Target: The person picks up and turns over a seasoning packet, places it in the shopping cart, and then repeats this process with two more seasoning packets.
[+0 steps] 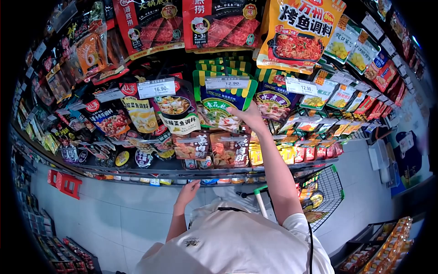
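My right hand (248, 116) reaches up to the shelf and grips the right edge of a green and blue seasoning pouch (220, 107), its thumb on the printed front. The pouch hangs upright behind a 12.90 price tag (226, 82), with more green-striped pouches behind it. A purple-fronted pouch (273, 101) hangs just right of my hand. My left hand (187, 192) is low in front of my body, below the shelf edge, fingers loosely bent and nothing visible in them.
Large hotpot pouches (222, 27) and an orange pouch (299, 36) hang above. Brown packets (229, 150) stand on the lower shelf. A shopping cart (329, 192) holding goods is at my right. A red stool (68, 183) stands on the floor (105, 214) at left.
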Demonstrator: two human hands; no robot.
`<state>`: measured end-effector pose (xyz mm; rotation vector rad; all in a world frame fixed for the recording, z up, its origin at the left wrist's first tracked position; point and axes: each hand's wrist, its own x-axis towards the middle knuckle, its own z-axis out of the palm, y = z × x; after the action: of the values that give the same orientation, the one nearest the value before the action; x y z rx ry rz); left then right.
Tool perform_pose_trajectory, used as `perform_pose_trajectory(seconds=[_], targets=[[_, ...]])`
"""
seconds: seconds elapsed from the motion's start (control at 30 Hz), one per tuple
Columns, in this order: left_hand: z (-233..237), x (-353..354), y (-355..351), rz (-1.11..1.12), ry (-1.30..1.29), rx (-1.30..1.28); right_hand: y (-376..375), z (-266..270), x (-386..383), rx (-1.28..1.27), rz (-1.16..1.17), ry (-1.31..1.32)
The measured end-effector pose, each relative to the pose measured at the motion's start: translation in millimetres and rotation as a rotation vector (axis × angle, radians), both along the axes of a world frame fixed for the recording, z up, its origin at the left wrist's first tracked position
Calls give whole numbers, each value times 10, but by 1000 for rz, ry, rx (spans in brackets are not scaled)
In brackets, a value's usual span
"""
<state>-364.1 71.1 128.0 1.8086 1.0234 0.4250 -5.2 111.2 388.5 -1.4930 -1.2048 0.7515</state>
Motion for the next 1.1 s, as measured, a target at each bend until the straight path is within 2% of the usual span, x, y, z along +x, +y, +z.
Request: perform_pose_trajectory(seconds=[0.1, 0.23, 0.27, 0.5, 0.67, 1.1], targets=[[1, 26, -6, -2, 2, 5, 53, -56, -34, 168, 1, 81], [-117, 40, -16, 2, -25, 13, 86, -124, -49, 201, -83, 71], [-153, 32, -24, -1, -33, 4, 117, -212, -38, 288, -106, 68], [-212, -6, -78, -12, -3, 28, -17, -220, -88, 357, -187, 7], [-133, 28, -77, -23, 26, 19, -185, -72, -142, 323, -209, -88], [-135, 127, 9, -71, -5, 19, -446, 251, -225, 199, -130, 25]])
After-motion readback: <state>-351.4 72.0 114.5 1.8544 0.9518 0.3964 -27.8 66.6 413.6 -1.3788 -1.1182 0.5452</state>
